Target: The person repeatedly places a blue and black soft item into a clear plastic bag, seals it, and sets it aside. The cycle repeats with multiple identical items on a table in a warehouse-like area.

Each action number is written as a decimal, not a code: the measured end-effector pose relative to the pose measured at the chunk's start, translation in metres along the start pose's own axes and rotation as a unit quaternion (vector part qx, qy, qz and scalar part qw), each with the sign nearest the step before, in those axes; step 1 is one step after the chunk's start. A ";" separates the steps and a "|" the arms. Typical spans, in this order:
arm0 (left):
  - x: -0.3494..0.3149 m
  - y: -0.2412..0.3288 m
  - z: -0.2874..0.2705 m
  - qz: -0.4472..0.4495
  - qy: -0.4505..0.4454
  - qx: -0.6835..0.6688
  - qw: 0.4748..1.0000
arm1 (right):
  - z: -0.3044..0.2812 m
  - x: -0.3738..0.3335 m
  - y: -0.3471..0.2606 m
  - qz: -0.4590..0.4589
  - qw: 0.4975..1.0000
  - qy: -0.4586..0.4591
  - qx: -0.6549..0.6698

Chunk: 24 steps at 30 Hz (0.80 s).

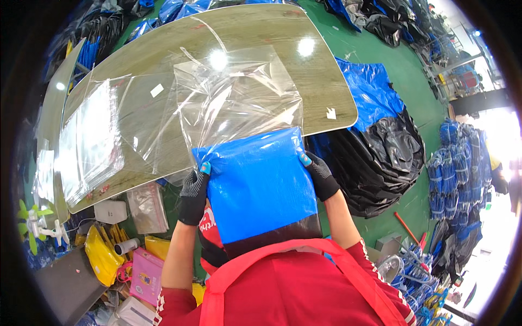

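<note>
A flat, folded blue plastic sheet (261, 187) with a black band along its near edge is held in front of my chest. My left hand (194, 190), in a black dotted glove with bluish fingertips, grips its left edge, thumb on top. On the right edge, my right hand (321, 175) pinches it in the same kind of glove. The far edge of the sheet meets a clear plastic bag (239, 98) spread on the table; whether it lies inside the bag's mouth I cannot tell. The fingers under the sheet are hidden.
The wood-patterned table (326, 81) has rounded corners. More clear bags (92, 136) lie stacked on its left. A large blue-and-black bundle (380, 157) rests on the green floor at right. Tied blue bundles (457, 163) stand farther right. Yellow packages (103, 255) and a small green fan (33, 225) are at lower left.
</note>
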<state>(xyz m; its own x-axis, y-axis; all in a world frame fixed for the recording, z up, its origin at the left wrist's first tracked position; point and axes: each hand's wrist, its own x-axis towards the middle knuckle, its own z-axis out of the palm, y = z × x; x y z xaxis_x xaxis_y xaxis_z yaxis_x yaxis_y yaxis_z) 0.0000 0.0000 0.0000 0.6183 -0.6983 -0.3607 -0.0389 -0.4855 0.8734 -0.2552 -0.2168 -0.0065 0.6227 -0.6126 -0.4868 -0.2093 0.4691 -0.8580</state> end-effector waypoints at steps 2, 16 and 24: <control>0.003 -0.001 -0.005 -0.033 -0.051 -0.025 0.998 | 0.011 -0.019 -0.014 -0.012 0.995 -0.085 0.047; -0.041 -0.021 0.008 -0.079 -0.110 -0.112 0.985 | 0.024 -0.062 0.022 0.040 0.997 -0.008 -0.072; 0.019 -0.021 -0.015 0.207 -0.026 0.023 0.978 | -0.004 -0.035 0.021 0.012 0.994 -0.055 -0.090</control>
<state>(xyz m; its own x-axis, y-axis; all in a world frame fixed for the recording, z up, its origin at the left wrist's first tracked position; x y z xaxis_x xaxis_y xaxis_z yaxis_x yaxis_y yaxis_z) 0.0242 0.0046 -0.0207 0.5019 -0.8649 0.0032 -0.3132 -0.1783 0.9328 -0.2841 -0.1881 -0.0083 0.6930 -0.5249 -0.4943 -0.3498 0.3546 -0.8671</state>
